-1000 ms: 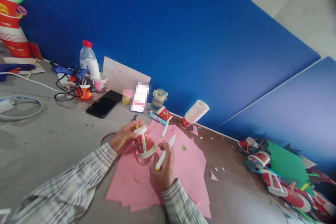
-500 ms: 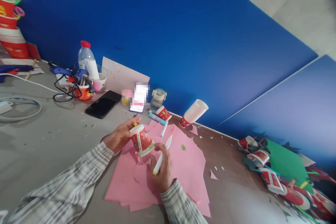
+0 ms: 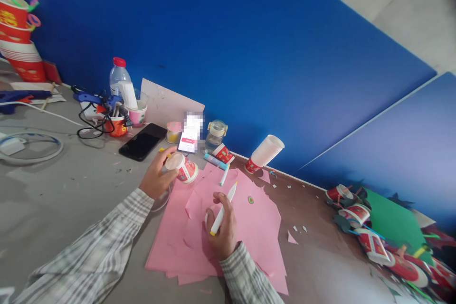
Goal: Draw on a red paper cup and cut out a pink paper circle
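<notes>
My left hand point(image 3: 157, 175) is closed around a red and white paper cup point(image 3: 188, 169), thumb on the near side. The cup is tipped on its side at the upper left of the pink paper sheets point(image 3: 249, 232). A small yellow piece, apparently a marker cap point(image 3: 162, 150), shows by that hand's fingers. Over the paper, my right hand point(image 3: 223, 228) grips a white marker point(image 3: 224, 208) whose yellow tip points up and away. Right of the marker lies a small green round piece point(image 3: 251, 200). A second white marker point(image 3: 224, 175) rests at the paper's top edge.
Behind stand a lit phone point(image 3: 188, 140), a glass jar point(image 3: 215, 134), a tilted stack of paper cups point(image 3: 265, 152) and a plastic bottle point(image 3: 119, 75). A black phone point(image 3: 143, 141) lies at left. Red cup crafts point(image 3: 370, 244) line the right; paper scraps point(image 3: 292, 237) are scattered nearby.
My left hand has moved the cup up and left, away from the marker, and turned it so its round end faces me more. My right hand has barely moved, still gripping the marker.
</notes>
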Demonstrator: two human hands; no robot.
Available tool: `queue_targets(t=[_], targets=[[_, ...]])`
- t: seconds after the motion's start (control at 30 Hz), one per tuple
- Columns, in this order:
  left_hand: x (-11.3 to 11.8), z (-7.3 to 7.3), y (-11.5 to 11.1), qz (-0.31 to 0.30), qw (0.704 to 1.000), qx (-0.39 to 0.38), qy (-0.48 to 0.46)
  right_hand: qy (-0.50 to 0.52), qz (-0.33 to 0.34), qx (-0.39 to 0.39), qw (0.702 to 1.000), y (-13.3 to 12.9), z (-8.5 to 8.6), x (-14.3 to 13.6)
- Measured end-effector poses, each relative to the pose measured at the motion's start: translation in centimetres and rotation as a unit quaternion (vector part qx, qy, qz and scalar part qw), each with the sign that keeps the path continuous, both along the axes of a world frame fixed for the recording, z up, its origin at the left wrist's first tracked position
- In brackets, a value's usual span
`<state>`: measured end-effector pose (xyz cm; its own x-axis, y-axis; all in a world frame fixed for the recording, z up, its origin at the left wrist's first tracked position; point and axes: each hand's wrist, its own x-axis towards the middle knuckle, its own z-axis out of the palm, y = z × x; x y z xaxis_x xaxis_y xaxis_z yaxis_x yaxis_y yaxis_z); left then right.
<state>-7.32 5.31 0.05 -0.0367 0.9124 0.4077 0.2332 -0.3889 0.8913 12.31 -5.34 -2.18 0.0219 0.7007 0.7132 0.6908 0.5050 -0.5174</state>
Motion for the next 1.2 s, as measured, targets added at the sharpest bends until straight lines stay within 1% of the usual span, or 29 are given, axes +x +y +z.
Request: queue_targets(t=[0.13,0.27,0.37,0.43,0.5,0.57,0.63,0.67,0.73,0.77,0.93,1.07,1.13,1.2], targets=[[0.0,0.7,-0.2,0.055,0.998,0.042,0.013,0.000,-0.003,0.000,1.000,0.1,0.2,0.0],[-0.1,0.7,0.1,0.102,0.992,0.053,0.052,0.003,-0.002,-0.005,1.000,0.1,0.2,0.1],[-0.2,0.4,0.4,0.117,0.989,0.056,0.072,-0.001,-0.001,0.004,1.000,0.1,0.1,0.1],[-0.2,0.2,0.5,0.116,0.988,0.062,0.077,-0.003,-0.001,0.007,1.000,0.1,0.1,0.1],[-0.2,0.2,0.6,0.108,0.990,0.051,0.068,-0.003,-0.004,0.008,1.000,0.1,0.1,0.1],[-0.2,0.1,0.7,0.076,0.996,0.015,0.036,-0.002,-0.007,0.008,1.000,0.1,0.2,0.1],[-0.2,-0.1,0.8,0.014,0.999,-0.033,-0.034,-0.001,-0.010,0.010,1.000,0.1,0.3,0.0],[-0.1,-0.2,0.8,-0.025,0.995,-0.059,-0.081,-0.002,-0.010,0.010,1.000,0.1,0.2,0.0],[0.2,-0.3,0.8,-0.101,0.975,-0.108,-0.167,-0.004,-0.009,0.010,1.000,0.1,0.0,0.1],[0.5,-0.4,0.7,-0.128,0.966,-0.125,-0.189,-0.006,-0.009,0.010,1.000,0.1,-0.1,0.1],[2.0,-0.4,-0.4,-0.212,0.942,-0.168,-0.199,-0.033,-0.007,0.009,0.999,0.1,-0.7,0.2],[2.7,-0.3,-1.2,-0.281,0.921,-0.197,-0.186,-0.036,0.003,-0.010,0.999,0.1,-0.7,0.4],[2.9,-0.3,-1.4,-0.304,0.913,-0.204,-0.180,-0.031,0.010,-0.026,0.999,0.1,-0.7,0.5],[2.9,-0.3,-1.5,-0.315,0.909,-0.206,-0.178,-0.025,0.013,-0.040,0.999,0.1,-0.6,0.6]])
